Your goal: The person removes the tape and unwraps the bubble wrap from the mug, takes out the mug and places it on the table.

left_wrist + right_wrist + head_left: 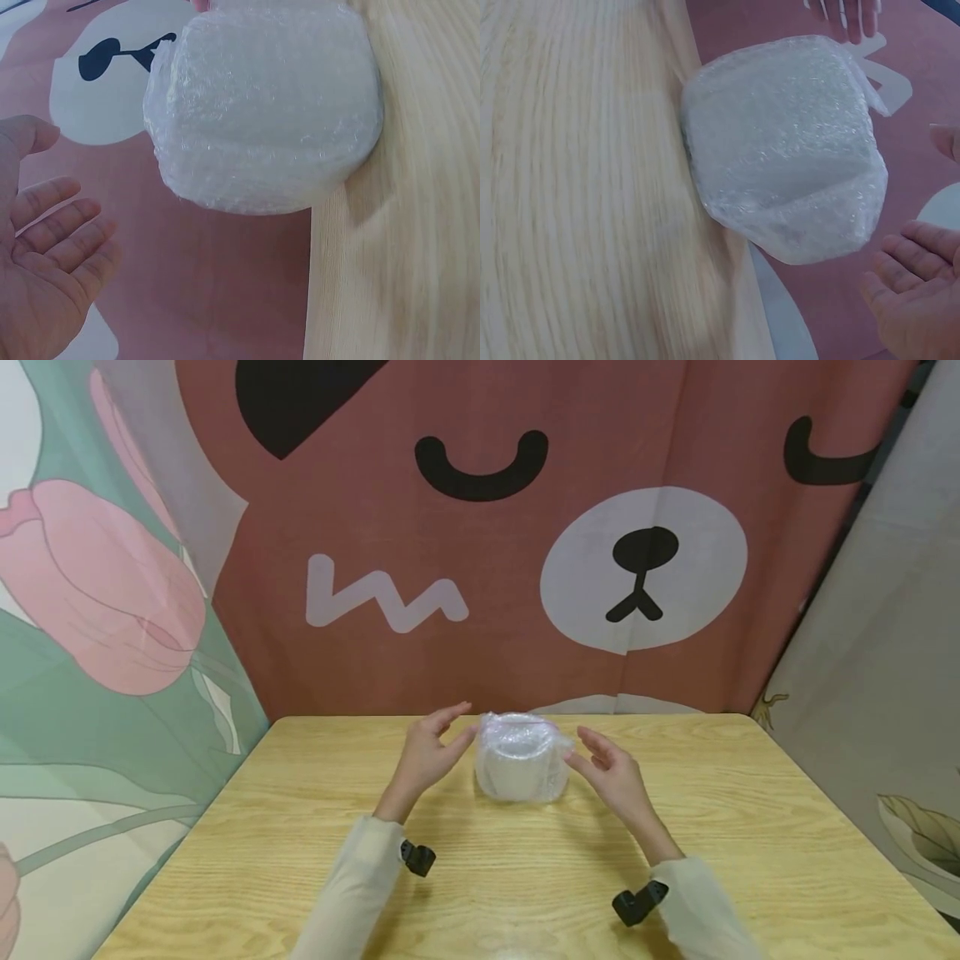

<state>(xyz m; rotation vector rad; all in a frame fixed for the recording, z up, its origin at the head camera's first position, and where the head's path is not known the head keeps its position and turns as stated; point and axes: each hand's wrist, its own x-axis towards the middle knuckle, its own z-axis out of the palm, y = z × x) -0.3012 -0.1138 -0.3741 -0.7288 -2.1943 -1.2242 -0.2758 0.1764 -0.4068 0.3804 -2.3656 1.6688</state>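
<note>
A pale, rounded object wrapped in clear bubble wrap (522, 768) stands on the wooden table, toward its far edge. In the head view, a round rim shows through the wrap at its top. My left hand (432, 753) is just to its left, fingers relaxed and thumb toward the wrap. On the other side is my right hand (611, 774), fingers loosely spread and thumb close to the wrap's edge. Both wrist views show the bundle (266, 112) with a gap between it and the near palm. The right wrist view has the wrap's loose corner (877, 97) sticking out.
The light wooden table (480, 893) reaches back to a curtain (480, 668) printed with a bear face. A floral curtain (112, 610) hangs at the left, and a grey one (862, 652) at the right. Small black cameras (417, 858) are worn on both wrists.
</note>
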